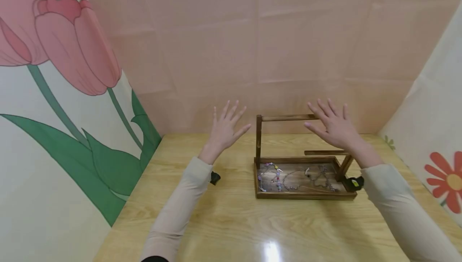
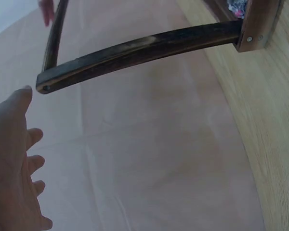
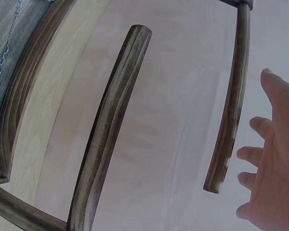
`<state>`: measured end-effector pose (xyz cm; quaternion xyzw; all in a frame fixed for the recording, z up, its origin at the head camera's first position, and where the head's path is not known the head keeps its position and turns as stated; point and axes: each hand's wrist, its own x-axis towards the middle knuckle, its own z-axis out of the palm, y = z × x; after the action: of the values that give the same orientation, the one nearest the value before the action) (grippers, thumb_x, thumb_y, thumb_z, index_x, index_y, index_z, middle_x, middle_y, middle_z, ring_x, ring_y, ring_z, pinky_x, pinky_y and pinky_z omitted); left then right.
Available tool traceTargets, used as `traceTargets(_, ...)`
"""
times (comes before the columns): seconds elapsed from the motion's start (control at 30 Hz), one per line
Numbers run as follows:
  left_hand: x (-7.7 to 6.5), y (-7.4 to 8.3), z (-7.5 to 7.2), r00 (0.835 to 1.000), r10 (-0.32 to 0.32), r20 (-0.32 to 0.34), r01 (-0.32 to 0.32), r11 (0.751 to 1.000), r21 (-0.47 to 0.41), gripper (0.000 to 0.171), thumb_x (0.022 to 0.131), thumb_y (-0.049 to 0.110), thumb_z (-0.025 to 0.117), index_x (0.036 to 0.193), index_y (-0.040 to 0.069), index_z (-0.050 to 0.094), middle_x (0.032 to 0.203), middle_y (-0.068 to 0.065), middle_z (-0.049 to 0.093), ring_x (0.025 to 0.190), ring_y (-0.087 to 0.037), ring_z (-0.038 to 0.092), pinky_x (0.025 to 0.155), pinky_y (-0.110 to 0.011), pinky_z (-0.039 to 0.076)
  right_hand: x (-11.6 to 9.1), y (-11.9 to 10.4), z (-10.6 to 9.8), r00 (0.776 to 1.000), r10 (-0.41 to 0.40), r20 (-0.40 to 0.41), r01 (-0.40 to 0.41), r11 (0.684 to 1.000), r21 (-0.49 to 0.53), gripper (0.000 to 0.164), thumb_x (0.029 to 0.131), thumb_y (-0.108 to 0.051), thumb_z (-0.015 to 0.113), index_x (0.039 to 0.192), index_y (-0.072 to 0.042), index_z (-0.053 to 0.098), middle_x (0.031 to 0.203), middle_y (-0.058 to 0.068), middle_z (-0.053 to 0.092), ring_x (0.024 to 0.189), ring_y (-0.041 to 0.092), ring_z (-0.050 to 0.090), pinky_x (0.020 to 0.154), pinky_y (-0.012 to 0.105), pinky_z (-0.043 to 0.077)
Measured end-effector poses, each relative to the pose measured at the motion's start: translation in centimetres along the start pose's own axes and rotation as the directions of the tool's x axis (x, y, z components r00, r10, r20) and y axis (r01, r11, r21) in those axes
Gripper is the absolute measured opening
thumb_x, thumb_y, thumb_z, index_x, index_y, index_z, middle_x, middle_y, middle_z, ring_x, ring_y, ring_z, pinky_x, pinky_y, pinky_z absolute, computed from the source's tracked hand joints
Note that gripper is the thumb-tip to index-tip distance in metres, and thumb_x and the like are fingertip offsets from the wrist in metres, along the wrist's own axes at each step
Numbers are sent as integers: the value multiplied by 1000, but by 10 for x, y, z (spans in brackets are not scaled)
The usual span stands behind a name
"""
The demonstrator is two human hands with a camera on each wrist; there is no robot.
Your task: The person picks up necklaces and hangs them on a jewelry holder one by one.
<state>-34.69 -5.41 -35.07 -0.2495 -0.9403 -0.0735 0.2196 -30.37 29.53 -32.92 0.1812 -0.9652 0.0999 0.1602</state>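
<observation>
Both hands are raised with fingers spread, holding nothing. My left hand (image 1: 225, 129) hovers left of a dark wooden jewelry stand (image 1: 258, 137), thumb toward its left post. My right hand (image 1: 337, 129) is over the stand's right side and overlaps the end of its top bar (image 1: 288, 117) in the head view. In the right wrist view, the top bar (image 3: 231, 106) and a shorter lower bar (image 3: 111, 125) lie beside the right hand (image 3: 279, 154). Inside the stand's tray lie a colorful beaded bracelet (image 1: 278, 177) and several silver chains (image 1: 326, 179).
The stand rests on a light wood-grain table (image 1: 223, 222). Behind it hangs a pink cloth backdrop (image 1: 252, 53). A tulip-printed panel (image 1: 65, 133) stands at the left, and a flower-printed panel (image 1: 433, 105) at the right.
</observation>
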Motion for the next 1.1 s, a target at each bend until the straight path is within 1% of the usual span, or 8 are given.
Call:
traceTargets(0.23, 1, -2, -1, 1000, -8, 4, 8, 1000, -5, 66, 91, 65, 26, 148, 34, 14, 155, 7, -2, 142, -21, -9, 108, -55, -16, 1, 2, -2, 1000, 2, -6, -2, 1000, 8, 70, 94, -53, 41, 150, -26, 9, 155, 15, 6, 142, 32, -10, 104, 56, -23)
traceTargets(0.33, 2, -1, 0, 1000, -8, -13, 7, 1000, -8, 65, 92, 65, 26, 148, 34, 13, 156, 6, -1, 143, -21, -9, 109, -55, -14, 0, 3, -1, 1000, 4, -30, -3, 999, 33, 70, 94, -52, 42, 150, -26, 10, 155, 15, 8, 142, 33, -8, 106, 56, -21)
traceTargets(0.57, 0, 6, 9, 998, -16, -60, 13, 999, -48, 64, 93, 63, 26, 148, 37, 7, 155, 7, -2, 144, -20, -5, 111, -54, -10, -6, 4, 4, 985, 9, -174, 14, 991, 132, 65, 94, -44, 49, 149, -22, 22, 154, 13, 18, 142, 33, 7, 112, 55, -7)
traceTargets(0.7, -4, 9, 16, 995, -30, -90, 22, 995, -96, 63, 93, 61, 28, 148, 36, 9, 155, 8, 1, 144, -18, -3, 112, -53, -7, -10, 2, 8, 955, -3, -298, 62, 979, 192, 62, 92, -34, 57, 146, -18, 31, 151, 12, 27, 140, 35, 18, 113, 56, 8)
traceTargets(0.8, -8, 11, 22, 992, -43, -122, 25, 989, -142, 64, 93, 58, 35, 148, 34, 14, 155, 7, 6, 144, -17, 0, 113, -52, -6, -13, 0, 11, 917, -17, -399, 116, 968, 224, 60, 89, -26, 63, 143, -18, 38, 147, 13, 35, 137, 36, 27, 111, 56, 18)
traceTargets(0.9, -11, 14, 28, 988, -47, -148, 20, 984, -175, 64, 93, 54, 41, 148, 30, 21, 155, 5, 12, 144, -20, 7, 114, -51, -4, -15, -2, 14, 879, -17, -477, 156, 955, 252, 57, 87, -21, 65, 140, -18, 43, 143, 12, 41, 135, 34, 32, 110, 53, 23)
traceTargets(1.0, -14, 16, 34, 984, -50, -173, 17, 982, -189, 63, 93, 52, 43, 147, 27, 25, 154, 3, 19, 143, -23, 15, 114, -50, 0, -19, -3, 18, 851, 10, -526, 169, 942, 291, 53, 87, -19, 65, 136, -17, 48, 137, 13, 47, 131, 34, 37, 109, 51, 26)
traceTargets(1.1, -16, 17, 39, 979, -62, -195, 19, 977, -212, 62, 93, 52, 43, 147, 26, 28, 153, 2, 24, 142, -23, 19, 114, -50, 3, -23, -3, 21, 840, 46, -541, 165, 928, 335, 48, 87, -17, 65, 134, -16, 51, 132, 16, 51, 125, 37, 41, 105, 55, 30)
